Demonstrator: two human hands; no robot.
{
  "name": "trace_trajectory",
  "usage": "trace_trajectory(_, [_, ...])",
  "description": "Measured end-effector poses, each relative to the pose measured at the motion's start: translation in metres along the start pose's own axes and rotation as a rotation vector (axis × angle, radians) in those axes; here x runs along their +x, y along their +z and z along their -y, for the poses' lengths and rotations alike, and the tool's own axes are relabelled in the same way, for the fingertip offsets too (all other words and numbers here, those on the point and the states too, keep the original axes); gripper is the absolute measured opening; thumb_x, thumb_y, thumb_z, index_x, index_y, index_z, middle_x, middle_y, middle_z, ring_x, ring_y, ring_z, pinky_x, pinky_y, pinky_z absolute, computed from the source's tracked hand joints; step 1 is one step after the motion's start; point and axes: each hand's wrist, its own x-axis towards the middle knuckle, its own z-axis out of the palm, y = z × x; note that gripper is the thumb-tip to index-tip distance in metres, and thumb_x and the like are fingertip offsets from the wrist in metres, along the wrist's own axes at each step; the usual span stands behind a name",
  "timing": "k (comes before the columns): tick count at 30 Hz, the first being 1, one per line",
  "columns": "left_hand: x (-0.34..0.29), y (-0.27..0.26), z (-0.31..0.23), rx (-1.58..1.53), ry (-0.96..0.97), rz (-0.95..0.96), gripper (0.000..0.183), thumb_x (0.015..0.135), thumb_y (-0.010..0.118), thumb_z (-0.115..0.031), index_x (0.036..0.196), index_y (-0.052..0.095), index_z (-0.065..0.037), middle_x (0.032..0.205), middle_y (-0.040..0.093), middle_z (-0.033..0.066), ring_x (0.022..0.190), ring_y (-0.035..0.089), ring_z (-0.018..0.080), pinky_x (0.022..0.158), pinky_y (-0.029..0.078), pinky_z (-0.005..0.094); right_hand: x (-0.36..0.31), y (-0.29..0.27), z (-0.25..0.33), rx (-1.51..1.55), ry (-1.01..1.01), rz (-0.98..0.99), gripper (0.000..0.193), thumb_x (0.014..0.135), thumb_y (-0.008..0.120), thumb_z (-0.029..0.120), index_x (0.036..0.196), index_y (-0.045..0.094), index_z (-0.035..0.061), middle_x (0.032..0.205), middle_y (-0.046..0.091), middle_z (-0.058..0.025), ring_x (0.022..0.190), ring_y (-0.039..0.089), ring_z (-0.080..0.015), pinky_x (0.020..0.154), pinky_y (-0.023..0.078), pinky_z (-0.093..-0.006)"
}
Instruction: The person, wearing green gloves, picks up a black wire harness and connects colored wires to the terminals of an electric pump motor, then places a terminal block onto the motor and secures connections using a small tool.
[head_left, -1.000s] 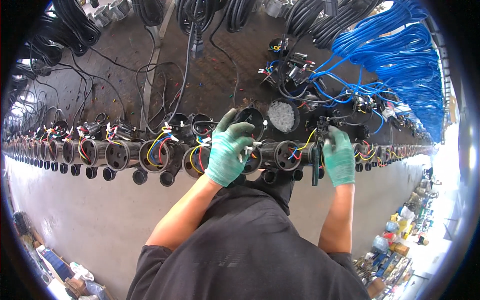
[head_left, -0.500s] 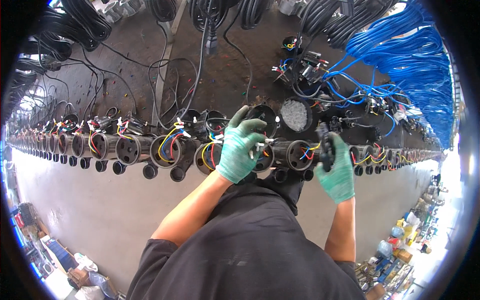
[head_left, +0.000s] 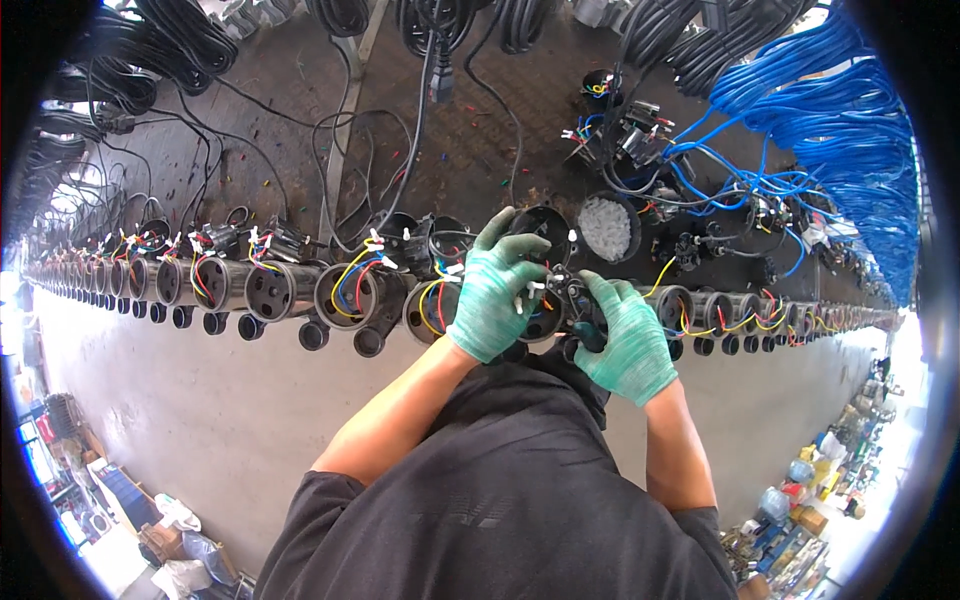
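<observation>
My left hand [head_left: 492, 300], in a green knitted glove, is closed around small white wire caps [head_left: 530, 296]; several poke out by its fingertips. My right hand [head_left: 630, 340], gloved the same way, grips a dark hand tool [head_left: 590, 335] that looks like pliers. The tool's head lies just right of the caps, over a black round housing in the row, and its jaws are too small to make out. Left of my left hand, a black cylindrical housing [head_left: 345, 296] has yellow, blue and red wires with white caps coming out of its mouth.
A row of similar housings runs along the bench's near edge. Behind my right hand stands a round black tub of clear-white small pieces [head_left: 607, 228]. Coiled black cables [head_left: 440, 30] and blue cables [head_left: 840, 130] lie at the back. Stray wires cross the dark bench [head_left: 270, 100].
My right hand has moved left with the dark tool, up to the white caps at my left hand. My left hand has barely moved. The whole view has shifted slightly.
</observation>
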Motion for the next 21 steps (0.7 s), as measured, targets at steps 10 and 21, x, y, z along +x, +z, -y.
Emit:
trace_trajectory(10, [-0.004, 0.002, 0.004, -0.028, 0.02, -0.004, 0.02, 0.077, 0.076, -0.001, 0.097, 0.074, -0.005, 0.127, 0.067, 0.0095, 0.148, 0.041, 0.0449, 0.122, 0.036, 0.0557, 0.005, 0.023, -0.011, 0.027, -0.025, 0.029, 0.078, 0.067, 0.082, 0.01, 0.14, 0.057, 0.0009, 0.11, 0.063, -0.023, 0.094, 0.067, -0.0424, 0.083, 0.057, -0.0473])
trace_trajectory(21, [-0.002, 0.001, -0.001, -0.006, 0.007, 0.011, 0.024, 0.075, 0.073, 0.005, 0.097, 0.072, -0.003, 0.128, 0.067, 0.0097, 0.147, 0.042, 0.0457, 0.121, 0.037, 0.0558, 0.008, 0.022, -0.02, -0.003, -0.012, 0.128, 0.088, 0.07, 0.08, 0.011, 0.151, 0.045, 0.002, 0.119, 0.063, -0.0242, 0.104, 0.068, -0.0407, 0.089, 0.058, -0.0463])
